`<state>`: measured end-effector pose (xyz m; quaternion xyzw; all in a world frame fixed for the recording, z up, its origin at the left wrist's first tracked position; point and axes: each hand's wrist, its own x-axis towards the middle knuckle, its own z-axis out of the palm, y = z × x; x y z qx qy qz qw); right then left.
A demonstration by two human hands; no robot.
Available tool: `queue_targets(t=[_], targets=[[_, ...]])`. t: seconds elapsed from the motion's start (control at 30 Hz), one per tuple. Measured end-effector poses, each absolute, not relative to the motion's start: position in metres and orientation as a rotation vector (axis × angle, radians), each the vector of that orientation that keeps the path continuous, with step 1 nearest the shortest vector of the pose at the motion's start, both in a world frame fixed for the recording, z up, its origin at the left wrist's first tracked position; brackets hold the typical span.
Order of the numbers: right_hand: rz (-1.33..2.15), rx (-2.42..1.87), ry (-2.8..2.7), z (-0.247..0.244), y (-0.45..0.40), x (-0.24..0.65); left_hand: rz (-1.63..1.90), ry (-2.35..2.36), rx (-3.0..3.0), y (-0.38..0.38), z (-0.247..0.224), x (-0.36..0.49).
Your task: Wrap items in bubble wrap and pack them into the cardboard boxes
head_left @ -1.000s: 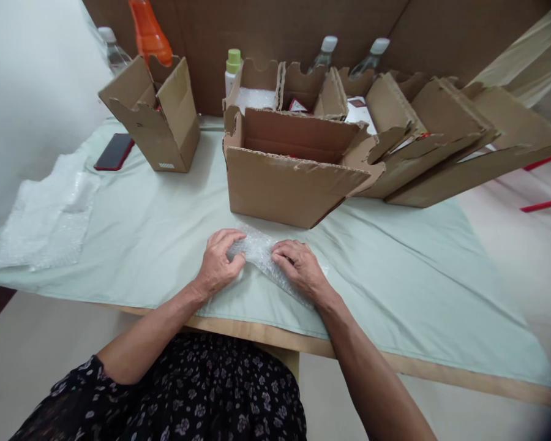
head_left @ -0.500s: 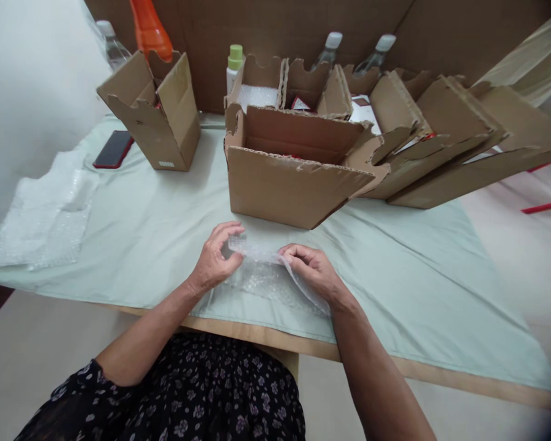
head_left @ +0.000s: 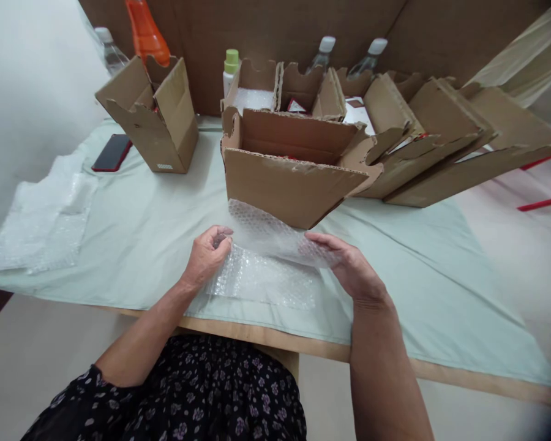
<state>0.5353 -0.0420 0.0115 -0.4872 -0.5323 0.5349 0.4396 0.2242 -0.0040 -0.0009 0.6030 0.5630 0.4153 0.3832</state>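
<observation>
A clear sheet of bubble wrap (head_left: 266,278) lies near the table's front edge, with a raised layer (head_left: 261,225) standing up behind its flat part. At the left side of the sheet, my left hand (head_left: 207,256) is closed, thumb and fingers pinching the wrap. My right hand (head_left: 356,266) has the raised layer's right end, its fingers extended and partly seen through the film; the thumb's grip is hard to make out. Just behind the raised wrap stands an open cardboard box (head_left: 294,190) with something red inside.
More bubble wrap (head_left: 50,214) lies at the left, near a phone (head_left: 112,153) and a tall cardboard box (head_left: 169,135). Several open boxes (head_left: 436,135) line the back right. Bottles stand behind, including an orange one (head_left: 147,37) and one with a green cap (head_left: 231,59).
My right hand has moved right and its fingers have straightened. The bubble wrap has opened out, one layer now raised toward the box. My left hand has shifted slightly left and closed more.
</observation>
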Motion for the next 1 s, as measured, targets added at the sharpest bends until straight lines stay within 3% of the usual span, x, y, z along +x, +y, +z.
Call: queue_targets(t=[0.5, 0.7, 1.0], targets=[[0.958, -1.595, -1.397, -0.003, -0.034, 0.518, 0.962, 1.527, 1.923, -0.003, -0.016, 0.216], [0.571, -1.803, -1.522, -0.006, -0.033, 0.515, 0.893, 1.531, 2.064, -0.004, -0.016, 0.214], [0.517, -1.881, -1.623, -0.013, -0.033, 0.513, 0.899, 1.584, 2.209, -0.016, -0.02, 0.204]])
